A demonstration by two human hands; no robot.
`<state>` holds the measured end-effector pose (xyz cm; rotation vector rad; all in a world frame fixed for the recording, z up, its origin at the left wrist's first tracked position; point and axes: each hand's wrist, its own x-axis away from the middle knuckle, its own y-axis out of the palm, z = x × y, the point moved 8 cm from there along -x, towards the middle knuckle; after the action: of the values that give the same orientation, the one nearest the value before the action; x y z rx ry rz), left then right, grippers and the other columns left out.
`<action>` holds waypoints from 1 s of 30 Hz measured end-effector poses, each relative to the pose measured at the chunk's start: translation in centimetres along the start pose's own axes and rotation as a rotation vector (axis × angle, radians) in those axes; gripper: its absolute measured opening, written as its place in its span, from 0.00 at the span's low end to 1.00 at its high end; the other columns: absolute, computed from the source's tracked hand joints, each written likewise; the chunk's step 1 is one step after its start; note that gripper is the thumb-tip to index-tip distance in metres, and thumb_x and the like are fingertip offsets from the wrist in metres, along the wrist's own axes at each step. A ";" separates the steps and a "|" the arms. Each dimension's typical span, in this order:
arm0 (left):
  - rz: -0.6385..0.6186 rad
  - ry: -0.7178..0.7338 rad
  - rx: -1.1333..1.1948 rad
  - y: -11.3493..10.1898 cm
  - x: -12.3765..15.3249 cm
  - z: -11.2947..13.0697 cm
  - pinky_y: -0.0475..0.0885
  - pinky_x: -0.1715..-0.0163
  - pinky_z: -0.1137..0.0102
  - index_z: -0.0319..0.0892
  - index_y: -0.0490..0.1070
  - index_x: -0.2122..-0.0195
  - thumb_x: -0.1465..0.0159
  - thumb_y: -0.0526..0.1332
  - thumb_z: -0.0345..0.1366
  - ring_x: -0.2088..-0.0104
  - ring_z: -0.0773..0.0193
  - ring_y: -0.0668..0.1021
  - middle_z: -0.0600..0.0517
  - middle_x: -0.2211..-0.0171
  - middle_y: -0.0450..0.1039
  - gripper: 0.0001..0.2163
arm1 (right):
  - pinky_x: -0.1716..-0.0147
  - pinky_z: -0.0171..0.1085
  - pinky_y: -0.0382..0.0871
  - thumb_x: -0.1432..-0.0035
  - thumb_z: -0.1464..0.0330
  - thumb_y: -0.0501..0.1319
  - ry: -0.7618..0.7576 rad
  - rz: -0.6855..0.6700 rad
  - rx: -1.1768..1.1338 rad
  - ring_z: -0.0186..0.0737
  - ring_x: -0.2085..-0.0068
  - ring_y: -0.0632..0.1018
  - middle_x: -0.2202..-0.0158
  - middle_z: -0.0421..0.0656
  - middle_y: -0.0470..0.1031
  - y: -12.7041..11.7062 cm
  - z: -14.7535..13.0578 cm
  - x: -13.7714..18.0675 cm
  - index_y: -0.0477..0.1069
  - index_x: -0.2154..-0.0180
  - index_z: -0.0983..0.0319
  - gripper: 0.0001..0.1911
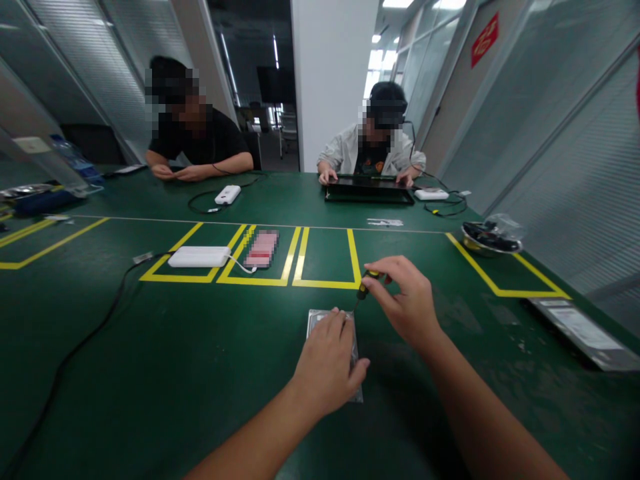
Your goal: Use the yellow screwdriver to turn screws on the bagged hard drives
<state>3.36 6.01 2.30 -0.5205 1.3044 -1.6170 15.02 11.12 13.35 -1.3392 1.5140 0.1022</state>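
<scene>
A silver hard drive (313,320) lies flat on the green table, mostly covered by my left hand (327,360). That hand holds it down, with its fingers across the far part and its thumb out at the right side. My right hand (405,293) is closed around the yellow and black handle of a small screwdriver (363,291). The screwdriver's thin shaft points down at the drive's far right corner, close to my left fingertips. I cannot make out exactly what the tip touches.
Yellow tape (327,285) marks boxes on the table (240,373). A white power bank (199,257) is cabled to a phone (261,249). At right are a metal bowl of parts (491,238) and a flat metal unit (585,330). Two people sit opposite; one holds a dark panel (369,190).
</scene>
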 end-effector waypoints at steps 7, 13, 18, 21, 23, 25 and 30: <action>-0.021 -0.004 -0.013 0.2 -0.1 0.0 0.58 0.36 0.51 0.33 0.59 0.37 0.37 0.60 0.46 0.36 0.43 0.62 0.36 0.37 0.59 0.31 | 0.55 0.41 0.73 0.36 0.71 0.58 -0.037 -0.014 -0.021 0.40 0.55 0.77 0.55 0.45 0.76 0.1 -0.4 0.0 0.74 0.53 0.60 0.11; -0.033 -0.013 -0.016 0.3 0.0 -0.1 0.57 0.35 0.52 0.34 0.59 0.37 0.37 0.60 0.47 0.35 0.44 0.61 0.37 0.36 0.59 0.31 | 0.63 0.39 0.72 0.40 0.69 0.64 -0.001 0.049 0.042 0.38 0.64 0.75 0.64 0.45 0.75 -0.1 -0.1 0.2 0.75 0.59 0.62 0.07; -0.026 -0.011 -0.012 0.4 0.0 -0.1 0.57 0.35 0.53 0.35 0.58 0.37 0.37 0.60 0.47 0.35 0.44 0.61 0.37 0.36 0.59 0.31 | 0.59 0.40 0.73 0.37 0.72 0.58 -0.043 0.023 -0.011 0.41 0.55 0.77 0.55 0.46 0.77 0.1 -0.4 0.2 0.74 0.54 0.61 0.10; -0.024 -0.008 -0.007 0.4 0.0 -0.1 0.57 0.35 0.52 0.35 0.58 0.37 0.37 0.60 0.47 0.35 0.44 0.61 0.37 0.36 0.59 0.31 | 0.62 0.38 0.72 0.38 0.72 0.61 -0.032 0.014 -0.015 0.38 0.60 0.77 0.59 0.43 0.77 0.3 -0.3 0.2 0.73 0.55 0.60 0.10; -0.025 -0.009 -0.007 0.4 0.0 -0.1 0.57 0.35 0.52 0.35 0.58 0.37 0.37 0.60 0.47 0.35 0.44 0.61 0.37 0.37 0.59 0.32 | 0.64 0.38 0.72 0.40 0.70 0.64 -0.018 0.035 -0.002 0.37 0.63 0.76 0.63 0.43 0.75 0.1 -0.2 0.1 0.74 0.58 0.61 0.07; -0.026 -0.009 -0.009 0.4 0.0 -0.1 0.57 0.35 0.52 0.35 0.58 0.37 0.37 0.60 0.47 0.35 0.44 0.61 0.37 0.37 0.59 0.32 | 0.65 0.38 0.72 0.41 0.70 0.64 -0.014 0.049 0.003 0.38 0.63 0.75 0.64 0.44 0.74 -0.1 -0.2 0.1 0.75 0.59 0.62 0.07; -0.029 -0.006 -0.014 0.4 0.0 -0.1 0.56 0.35 0.53 0.34 0.58 0.37 0.36 0.59 0.47 0.35 0.44 0.60 0.36 0.36 0.59 0.31 | 0.61 0.39 0.72 0.38 0.73 0.59 -0.037 0.025 -0.056 0.39 0.56 0.77 0.56 0.45 0.76 0.0 -0.4 0.1 0.74 0.56 0.61 0.09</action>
<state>3.42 6.10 1.94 -0.5550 1.3093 -1.6303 14.81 10.79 13.51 -1.3557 1.5061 0.1850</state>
